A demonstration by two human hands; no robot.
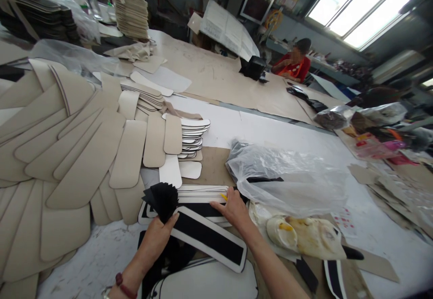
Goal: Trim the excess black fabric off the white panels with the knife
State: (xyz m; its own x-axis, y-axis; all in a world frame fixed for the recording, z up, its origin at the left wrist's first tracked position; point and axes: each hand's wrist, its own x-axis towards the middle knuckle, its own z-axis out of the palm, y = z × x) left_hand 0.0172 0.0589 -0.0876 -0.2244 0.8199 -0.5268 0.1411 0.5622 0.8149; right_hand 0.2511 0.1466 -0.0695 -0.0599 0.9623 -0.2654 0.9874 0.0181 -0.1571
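My left hand (pixel 156 238) is closed around a fanned bundle of thin black strips (pixel 163 200). Its thumb lies at the end of a long white-edged panel with a black middle (pixel 211 239), which slants over the pile. My right hand (pixel 237 206) rests at the right end of a stack of narrow white panels (pixel 199 195), thumb and forefinger apart. A small yellow piece (pixel 223 196) shows by its fingertips; I cannot make out what it is. Beneath my forearms lies a larger pale panel with rounded corners (pixel 209 281), partly hidden.
Many beige panels (pixel 91 159) fan out at left, beside a stack of white-edged pieces (pixel 194 136). Clear plastic sheeting (pixel 284 168) and a glue-smeared container (pixel 282 231) lie at right. A person in red (pixel 296 64) sits beyond the long table (pixel 216 73).
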